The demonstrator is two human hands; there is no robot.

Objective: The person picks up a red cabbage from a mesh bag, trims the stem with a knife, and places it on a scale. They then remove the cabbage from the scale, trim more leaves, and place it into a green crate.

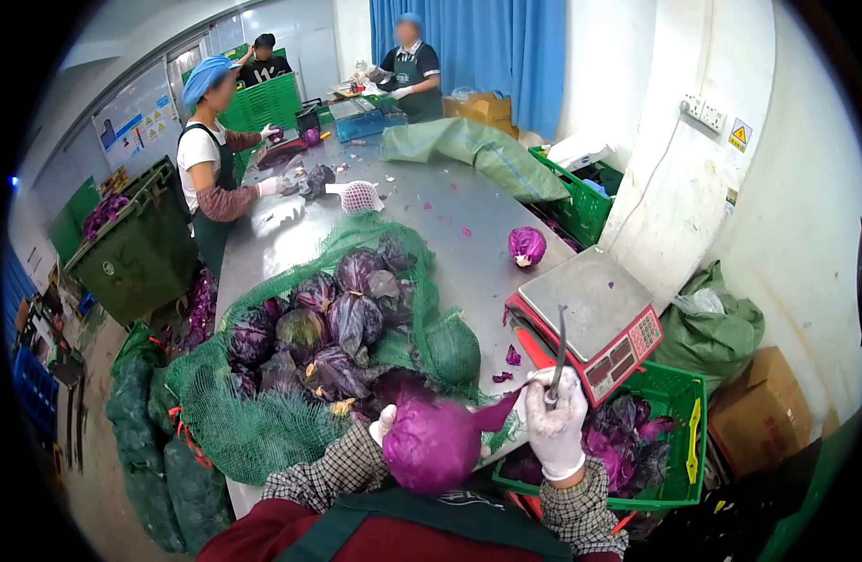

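My left hand (384, 424), in a white glove, grips a peeled red cabbage (429, 448) close to my apron; the cabbage hides most of its fingers. My right hand (554, 417), also gloved, is closed around a knife (561, 342) whose thin curved blade points up. A purple leaf (496, 413) stretches from the cabbage toward my right hand. Just beyond lies an opened green mesh bag (234, 438) with several dark unpeeled cabbages (354, 318) on it. Below my right hand stands a green crate (679, 487) holding loose outer leaves (627, 440).
A red scale (590, 314) sits at the table's right, with a trimmed cabbage (526, 245) behind it. Leaf scraps dot the metal table (449, 201). One co-worker (211, 155) works at the left side, another (412, 70) at the far end. Full mesh sacks (140, 440) stand at left.
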